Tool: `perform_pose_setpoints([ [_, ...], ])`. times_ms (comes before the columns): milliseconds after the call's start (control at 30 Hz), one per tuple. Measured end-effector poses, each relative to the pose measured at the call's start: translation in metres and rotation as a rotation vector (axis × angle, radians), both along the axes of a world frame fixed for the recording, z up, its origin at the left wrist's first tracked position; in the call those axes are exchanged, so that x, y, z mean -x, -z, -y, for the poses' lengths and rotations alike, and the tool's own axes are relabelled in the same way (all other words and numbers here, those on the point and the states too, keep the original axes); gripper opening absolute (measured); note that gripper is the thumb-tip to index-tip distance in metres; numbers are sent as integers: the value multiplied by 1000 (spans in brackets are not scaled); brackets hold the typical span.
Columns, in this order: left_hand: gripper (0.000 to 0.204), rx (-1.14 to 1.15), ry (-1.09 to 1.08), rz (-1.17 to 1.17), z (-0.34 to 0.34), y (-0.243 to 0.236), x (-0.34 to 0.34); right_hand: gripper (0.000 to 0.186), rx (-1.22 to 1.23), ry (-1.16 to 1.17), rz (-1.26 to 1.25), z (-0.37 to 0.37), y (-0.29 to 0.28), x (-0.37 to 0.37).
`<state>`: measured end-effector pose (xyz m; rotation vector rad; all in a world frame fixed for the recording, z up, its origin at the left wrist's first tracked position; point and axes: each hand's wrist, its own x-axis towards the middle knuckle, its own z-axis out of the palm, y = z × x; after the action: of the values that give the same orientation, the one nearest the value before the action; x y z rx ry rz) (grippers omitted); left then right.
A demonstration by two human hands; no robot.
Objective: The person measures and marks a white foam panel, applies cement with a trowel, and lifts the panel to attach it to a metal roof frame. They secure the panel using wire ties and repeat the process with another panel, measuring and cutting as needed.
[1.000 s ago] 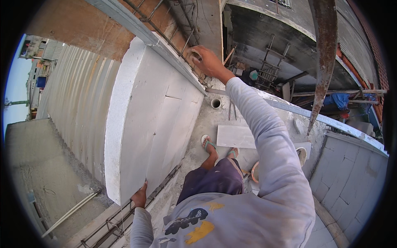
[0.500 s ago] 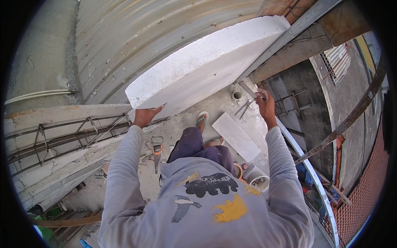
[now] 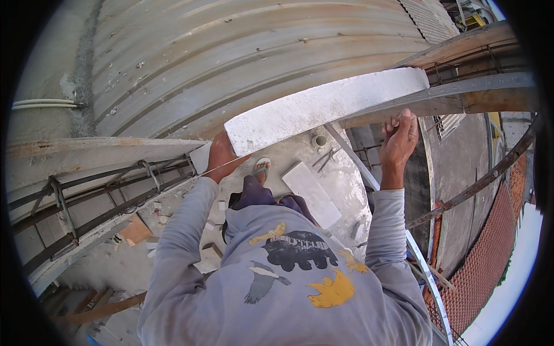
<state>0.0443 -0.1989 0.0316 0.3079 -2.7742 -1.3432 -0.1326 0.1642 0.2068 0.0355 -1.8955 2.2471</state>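
Observation:
A long white block [image 3: 323, 109] with a rough, pale top stands on edge in front of me, running from left to upper right. My left hand [image 3: 225, 155] grips its left end, with some fingers hidden behind the block. A thin line, like a string, crosses by this hand and follows the block's lower edge. My right hand [image 3: 399, 134] is raised in front of the block's right end, apart from it, fingers curled in and pressed together. Whatever it may pinch is too small to make out.
Rebar cages [image 3: 104, 199] lie along the wall at left. Corrugated sheeting [image 3: 254, 46] spans the far side. On the floor below are a pale slab [image 3: 311, 193] and a pipe end [image 3: 319, 140]. A rusty bar [image 3: 479, 179] and a metal strip [image 3: 430, 277] cross at right.
The view has shifted, and the block now shows mostly its top, its near face largely out of sight. My right hand has risen toward the block's right end. My left hand stays at the left end.

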Motion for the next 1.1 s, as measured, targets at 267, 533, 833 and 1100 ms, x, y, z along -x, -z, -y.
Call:
perform_pose_setpoints([
  [267, 69, -15, -6, -47, 2, 1, 1, 48, -55, -538, 98, 161, -70, 5],
  [533, 53, -63, 2, -56, 1, 0, 4, 46, -322, -633, -16, 189, -40, 16],
  [833, 51, -71, -9, -56, 1, 5, 1, 45, -316, -600, 5, 186, -34, 15],
  [1100, 54, -67, -14, -52, 3, 3, 0, 46, -317, -611, 28, 183, -19, 8],
])
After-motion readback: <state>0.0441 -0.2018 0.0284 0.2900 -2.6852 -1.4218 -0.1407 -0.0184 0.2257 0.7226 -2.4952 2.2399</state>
